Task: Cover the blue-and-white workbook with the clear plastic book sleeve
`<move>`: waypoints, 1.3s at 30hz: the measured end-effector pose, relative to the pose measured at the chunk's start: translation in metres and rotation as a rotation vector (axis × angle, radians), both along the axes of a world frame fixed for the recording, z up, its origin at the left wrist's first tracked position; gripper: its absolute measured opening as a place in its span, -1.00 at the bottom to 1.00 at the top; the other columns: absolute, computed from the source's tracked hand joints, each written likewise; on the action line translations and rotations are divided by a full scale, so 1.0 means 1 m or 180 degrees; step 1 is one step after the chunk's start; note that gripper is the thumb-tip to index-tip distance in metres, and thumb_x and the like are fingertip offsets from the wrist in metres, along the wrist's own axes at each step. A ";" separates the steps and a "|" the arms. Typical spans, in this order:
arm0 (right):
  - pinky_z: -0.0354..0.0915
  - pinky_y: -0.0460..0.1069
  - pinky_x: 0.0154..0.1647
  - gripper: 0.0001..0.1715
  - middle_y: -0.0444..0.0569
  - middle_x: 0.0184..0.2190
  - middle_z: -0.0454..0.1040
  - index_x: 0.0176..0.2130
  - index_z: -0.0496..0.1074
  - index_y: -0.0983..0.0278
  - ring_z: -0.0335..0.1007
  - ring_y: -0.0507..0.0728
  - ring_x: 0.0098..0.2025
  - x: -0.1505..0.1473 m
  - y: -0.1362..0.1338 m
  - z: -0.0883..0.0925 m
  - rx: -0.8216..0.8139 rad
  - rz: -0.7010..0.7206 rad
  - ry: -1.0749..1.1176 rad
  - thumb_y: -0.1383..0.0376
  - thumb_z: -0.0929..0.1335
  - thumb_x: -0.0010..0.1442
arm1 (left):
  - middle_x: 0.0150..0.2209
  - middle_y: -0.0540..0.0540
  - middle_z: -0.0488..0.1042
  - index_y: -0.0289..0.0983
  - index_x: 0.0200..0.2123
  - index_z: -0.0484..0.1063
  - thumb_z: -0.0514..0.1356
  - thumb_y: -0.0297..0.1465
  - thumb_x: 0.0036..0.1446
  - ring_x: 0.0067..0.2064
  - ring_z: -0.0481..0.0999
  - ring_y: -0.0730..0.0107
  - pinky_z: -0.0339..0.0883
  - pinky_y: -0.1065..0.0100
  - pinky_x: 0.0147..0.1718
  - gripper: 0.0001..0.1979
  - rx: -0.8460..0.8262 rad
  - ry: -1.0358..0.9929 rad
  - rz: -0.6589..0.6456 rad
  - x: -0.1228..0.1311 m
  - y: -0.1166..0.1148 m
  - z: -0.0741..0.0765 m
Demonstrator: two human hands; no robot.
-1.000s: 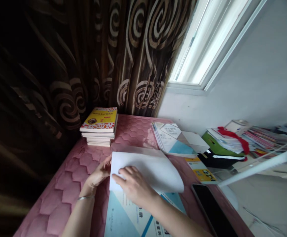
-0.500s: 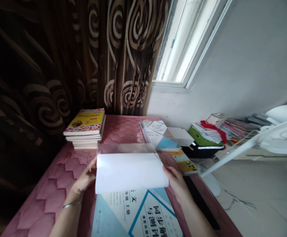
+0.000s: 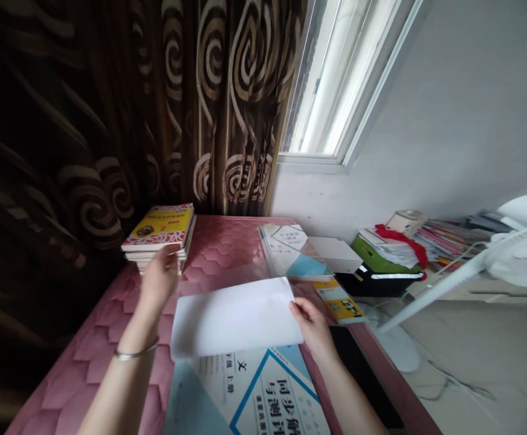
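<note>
While the right hand point(image 3: 311, 326) pinches the white sheet point(image 3: 236, 317) at 3 o'clock, the left hand point(image 3: 157, 281), fingers loose and empty, should pin its 9 o'clock edge.

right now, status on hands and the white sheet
Left hand open, raised by book stack. Right hand pinches white sheet, right edge. Sheet over blue workbook.

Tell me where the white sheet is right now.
Head view, lower centre: the white sheet lies over the far end of the blue workbook, its right edge held by the right hand; the book stack sits beyond it, left.
</note>
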State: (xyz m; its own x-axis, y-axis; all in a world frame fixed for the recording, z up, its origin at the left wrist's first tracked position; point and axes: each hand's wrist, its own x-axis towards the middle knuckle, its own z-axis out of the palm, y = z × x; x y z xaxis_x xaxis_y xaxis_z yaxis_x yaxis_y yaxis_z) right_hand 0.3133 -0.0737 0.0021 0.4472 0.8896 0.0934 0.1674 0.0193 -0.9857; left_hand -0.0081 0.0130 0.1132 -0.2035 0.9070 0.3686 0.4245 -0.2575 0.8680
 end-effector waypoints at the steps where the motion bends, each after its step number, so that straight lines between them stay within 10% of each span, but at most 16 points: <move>1: 0.30 -0.01 -0.43 -0.42 -0.02 -0.49 0.51 -0.39 0.47 0.28 0.39 0.17 -0.43 0.001 0.000 -0.002 0.0011 -0.0007 -0.0053 -0.17 0.40 -0.14 | -0.17 -0.17 0.57 -0.26 -0.17 0.49 0.14 -0.36 0.07 -0.12 0.52 0.18 0.33 0.24 -0.06 -0.75 0.0132 0.0258 -0.0368 0.024 0.003 0.007; 6: 0.33 0.02 -0.34 -0.49 0.01 -0.42 0.53 -0.35 0.51 0.28 0.41 0.17 -0.37 0.005 0.002 -0.010 0.0132 -0.0053 -0.0526 -0.10 0.39 -0.06 | -0.17 -0.24 0.57 -0.30 -0.30 0.50 0.19 -0.37 0.11 -0.10 0.50 0.17 0.31 0.30 -0.09 -0.86 -0.0576 0.0953 -0.1856 0.131 0.026 0.010; 10: 0.33 0.00 -0.37 -0.48 -0.04 -0.48 0.48 -0.34 0.53 0.28 0.38 0.14 -0.41 0.005 0.000 -0.013 0.0226 -0.0180 -0.0778 -0.10 0.40 -0.08 | -0.49 -0.11 0.53 -0.33 -0.50 0.42 0.19 -0.37 0.12 -0.46 0.48 0.38 0.34 0.40 -0.40 -0.81 -0.1347 0.0820 -0.2404 0.165 0.046 -0.007; 20: 0.33 -0.02 -0.41 -0.41 0.03 -0.47 0.54 -0.38 0.49 0.31 0.43 0.18 -0.41 -0.003 -0.016 -0.017 -0.0021 -0.0097 -0.0315 -0.17 0.33 0.01 | -0.59 -0.02 0.48 -0.36 -0.50 0.37 0.12 -0.50 0.15 -0.67 0.38 0.57 0.23 0.52 -0.61 -0.83 -0.1636 0.0439 -0.2524 0.162 0.052 -0.020; 39: 0.34 -0.01 -0.36 -0.52 0.04 -0.41 0.56 -0.36 0.52 0.30 0.44 0.19 -0.36 -0.008 0.003 -0.007 0.0250 -0.0263 -0.0339 -0.06 0.34 0.04 | -0.54 -0.02 0.46 -0.37 -0.42 0.43 0.19 -0.55 0.04 -0.61 0.36 0.54 0.20 0.46 -0.57 -0.97 -0.1109 0.0943 -0.2450 0.169 0.058 0.006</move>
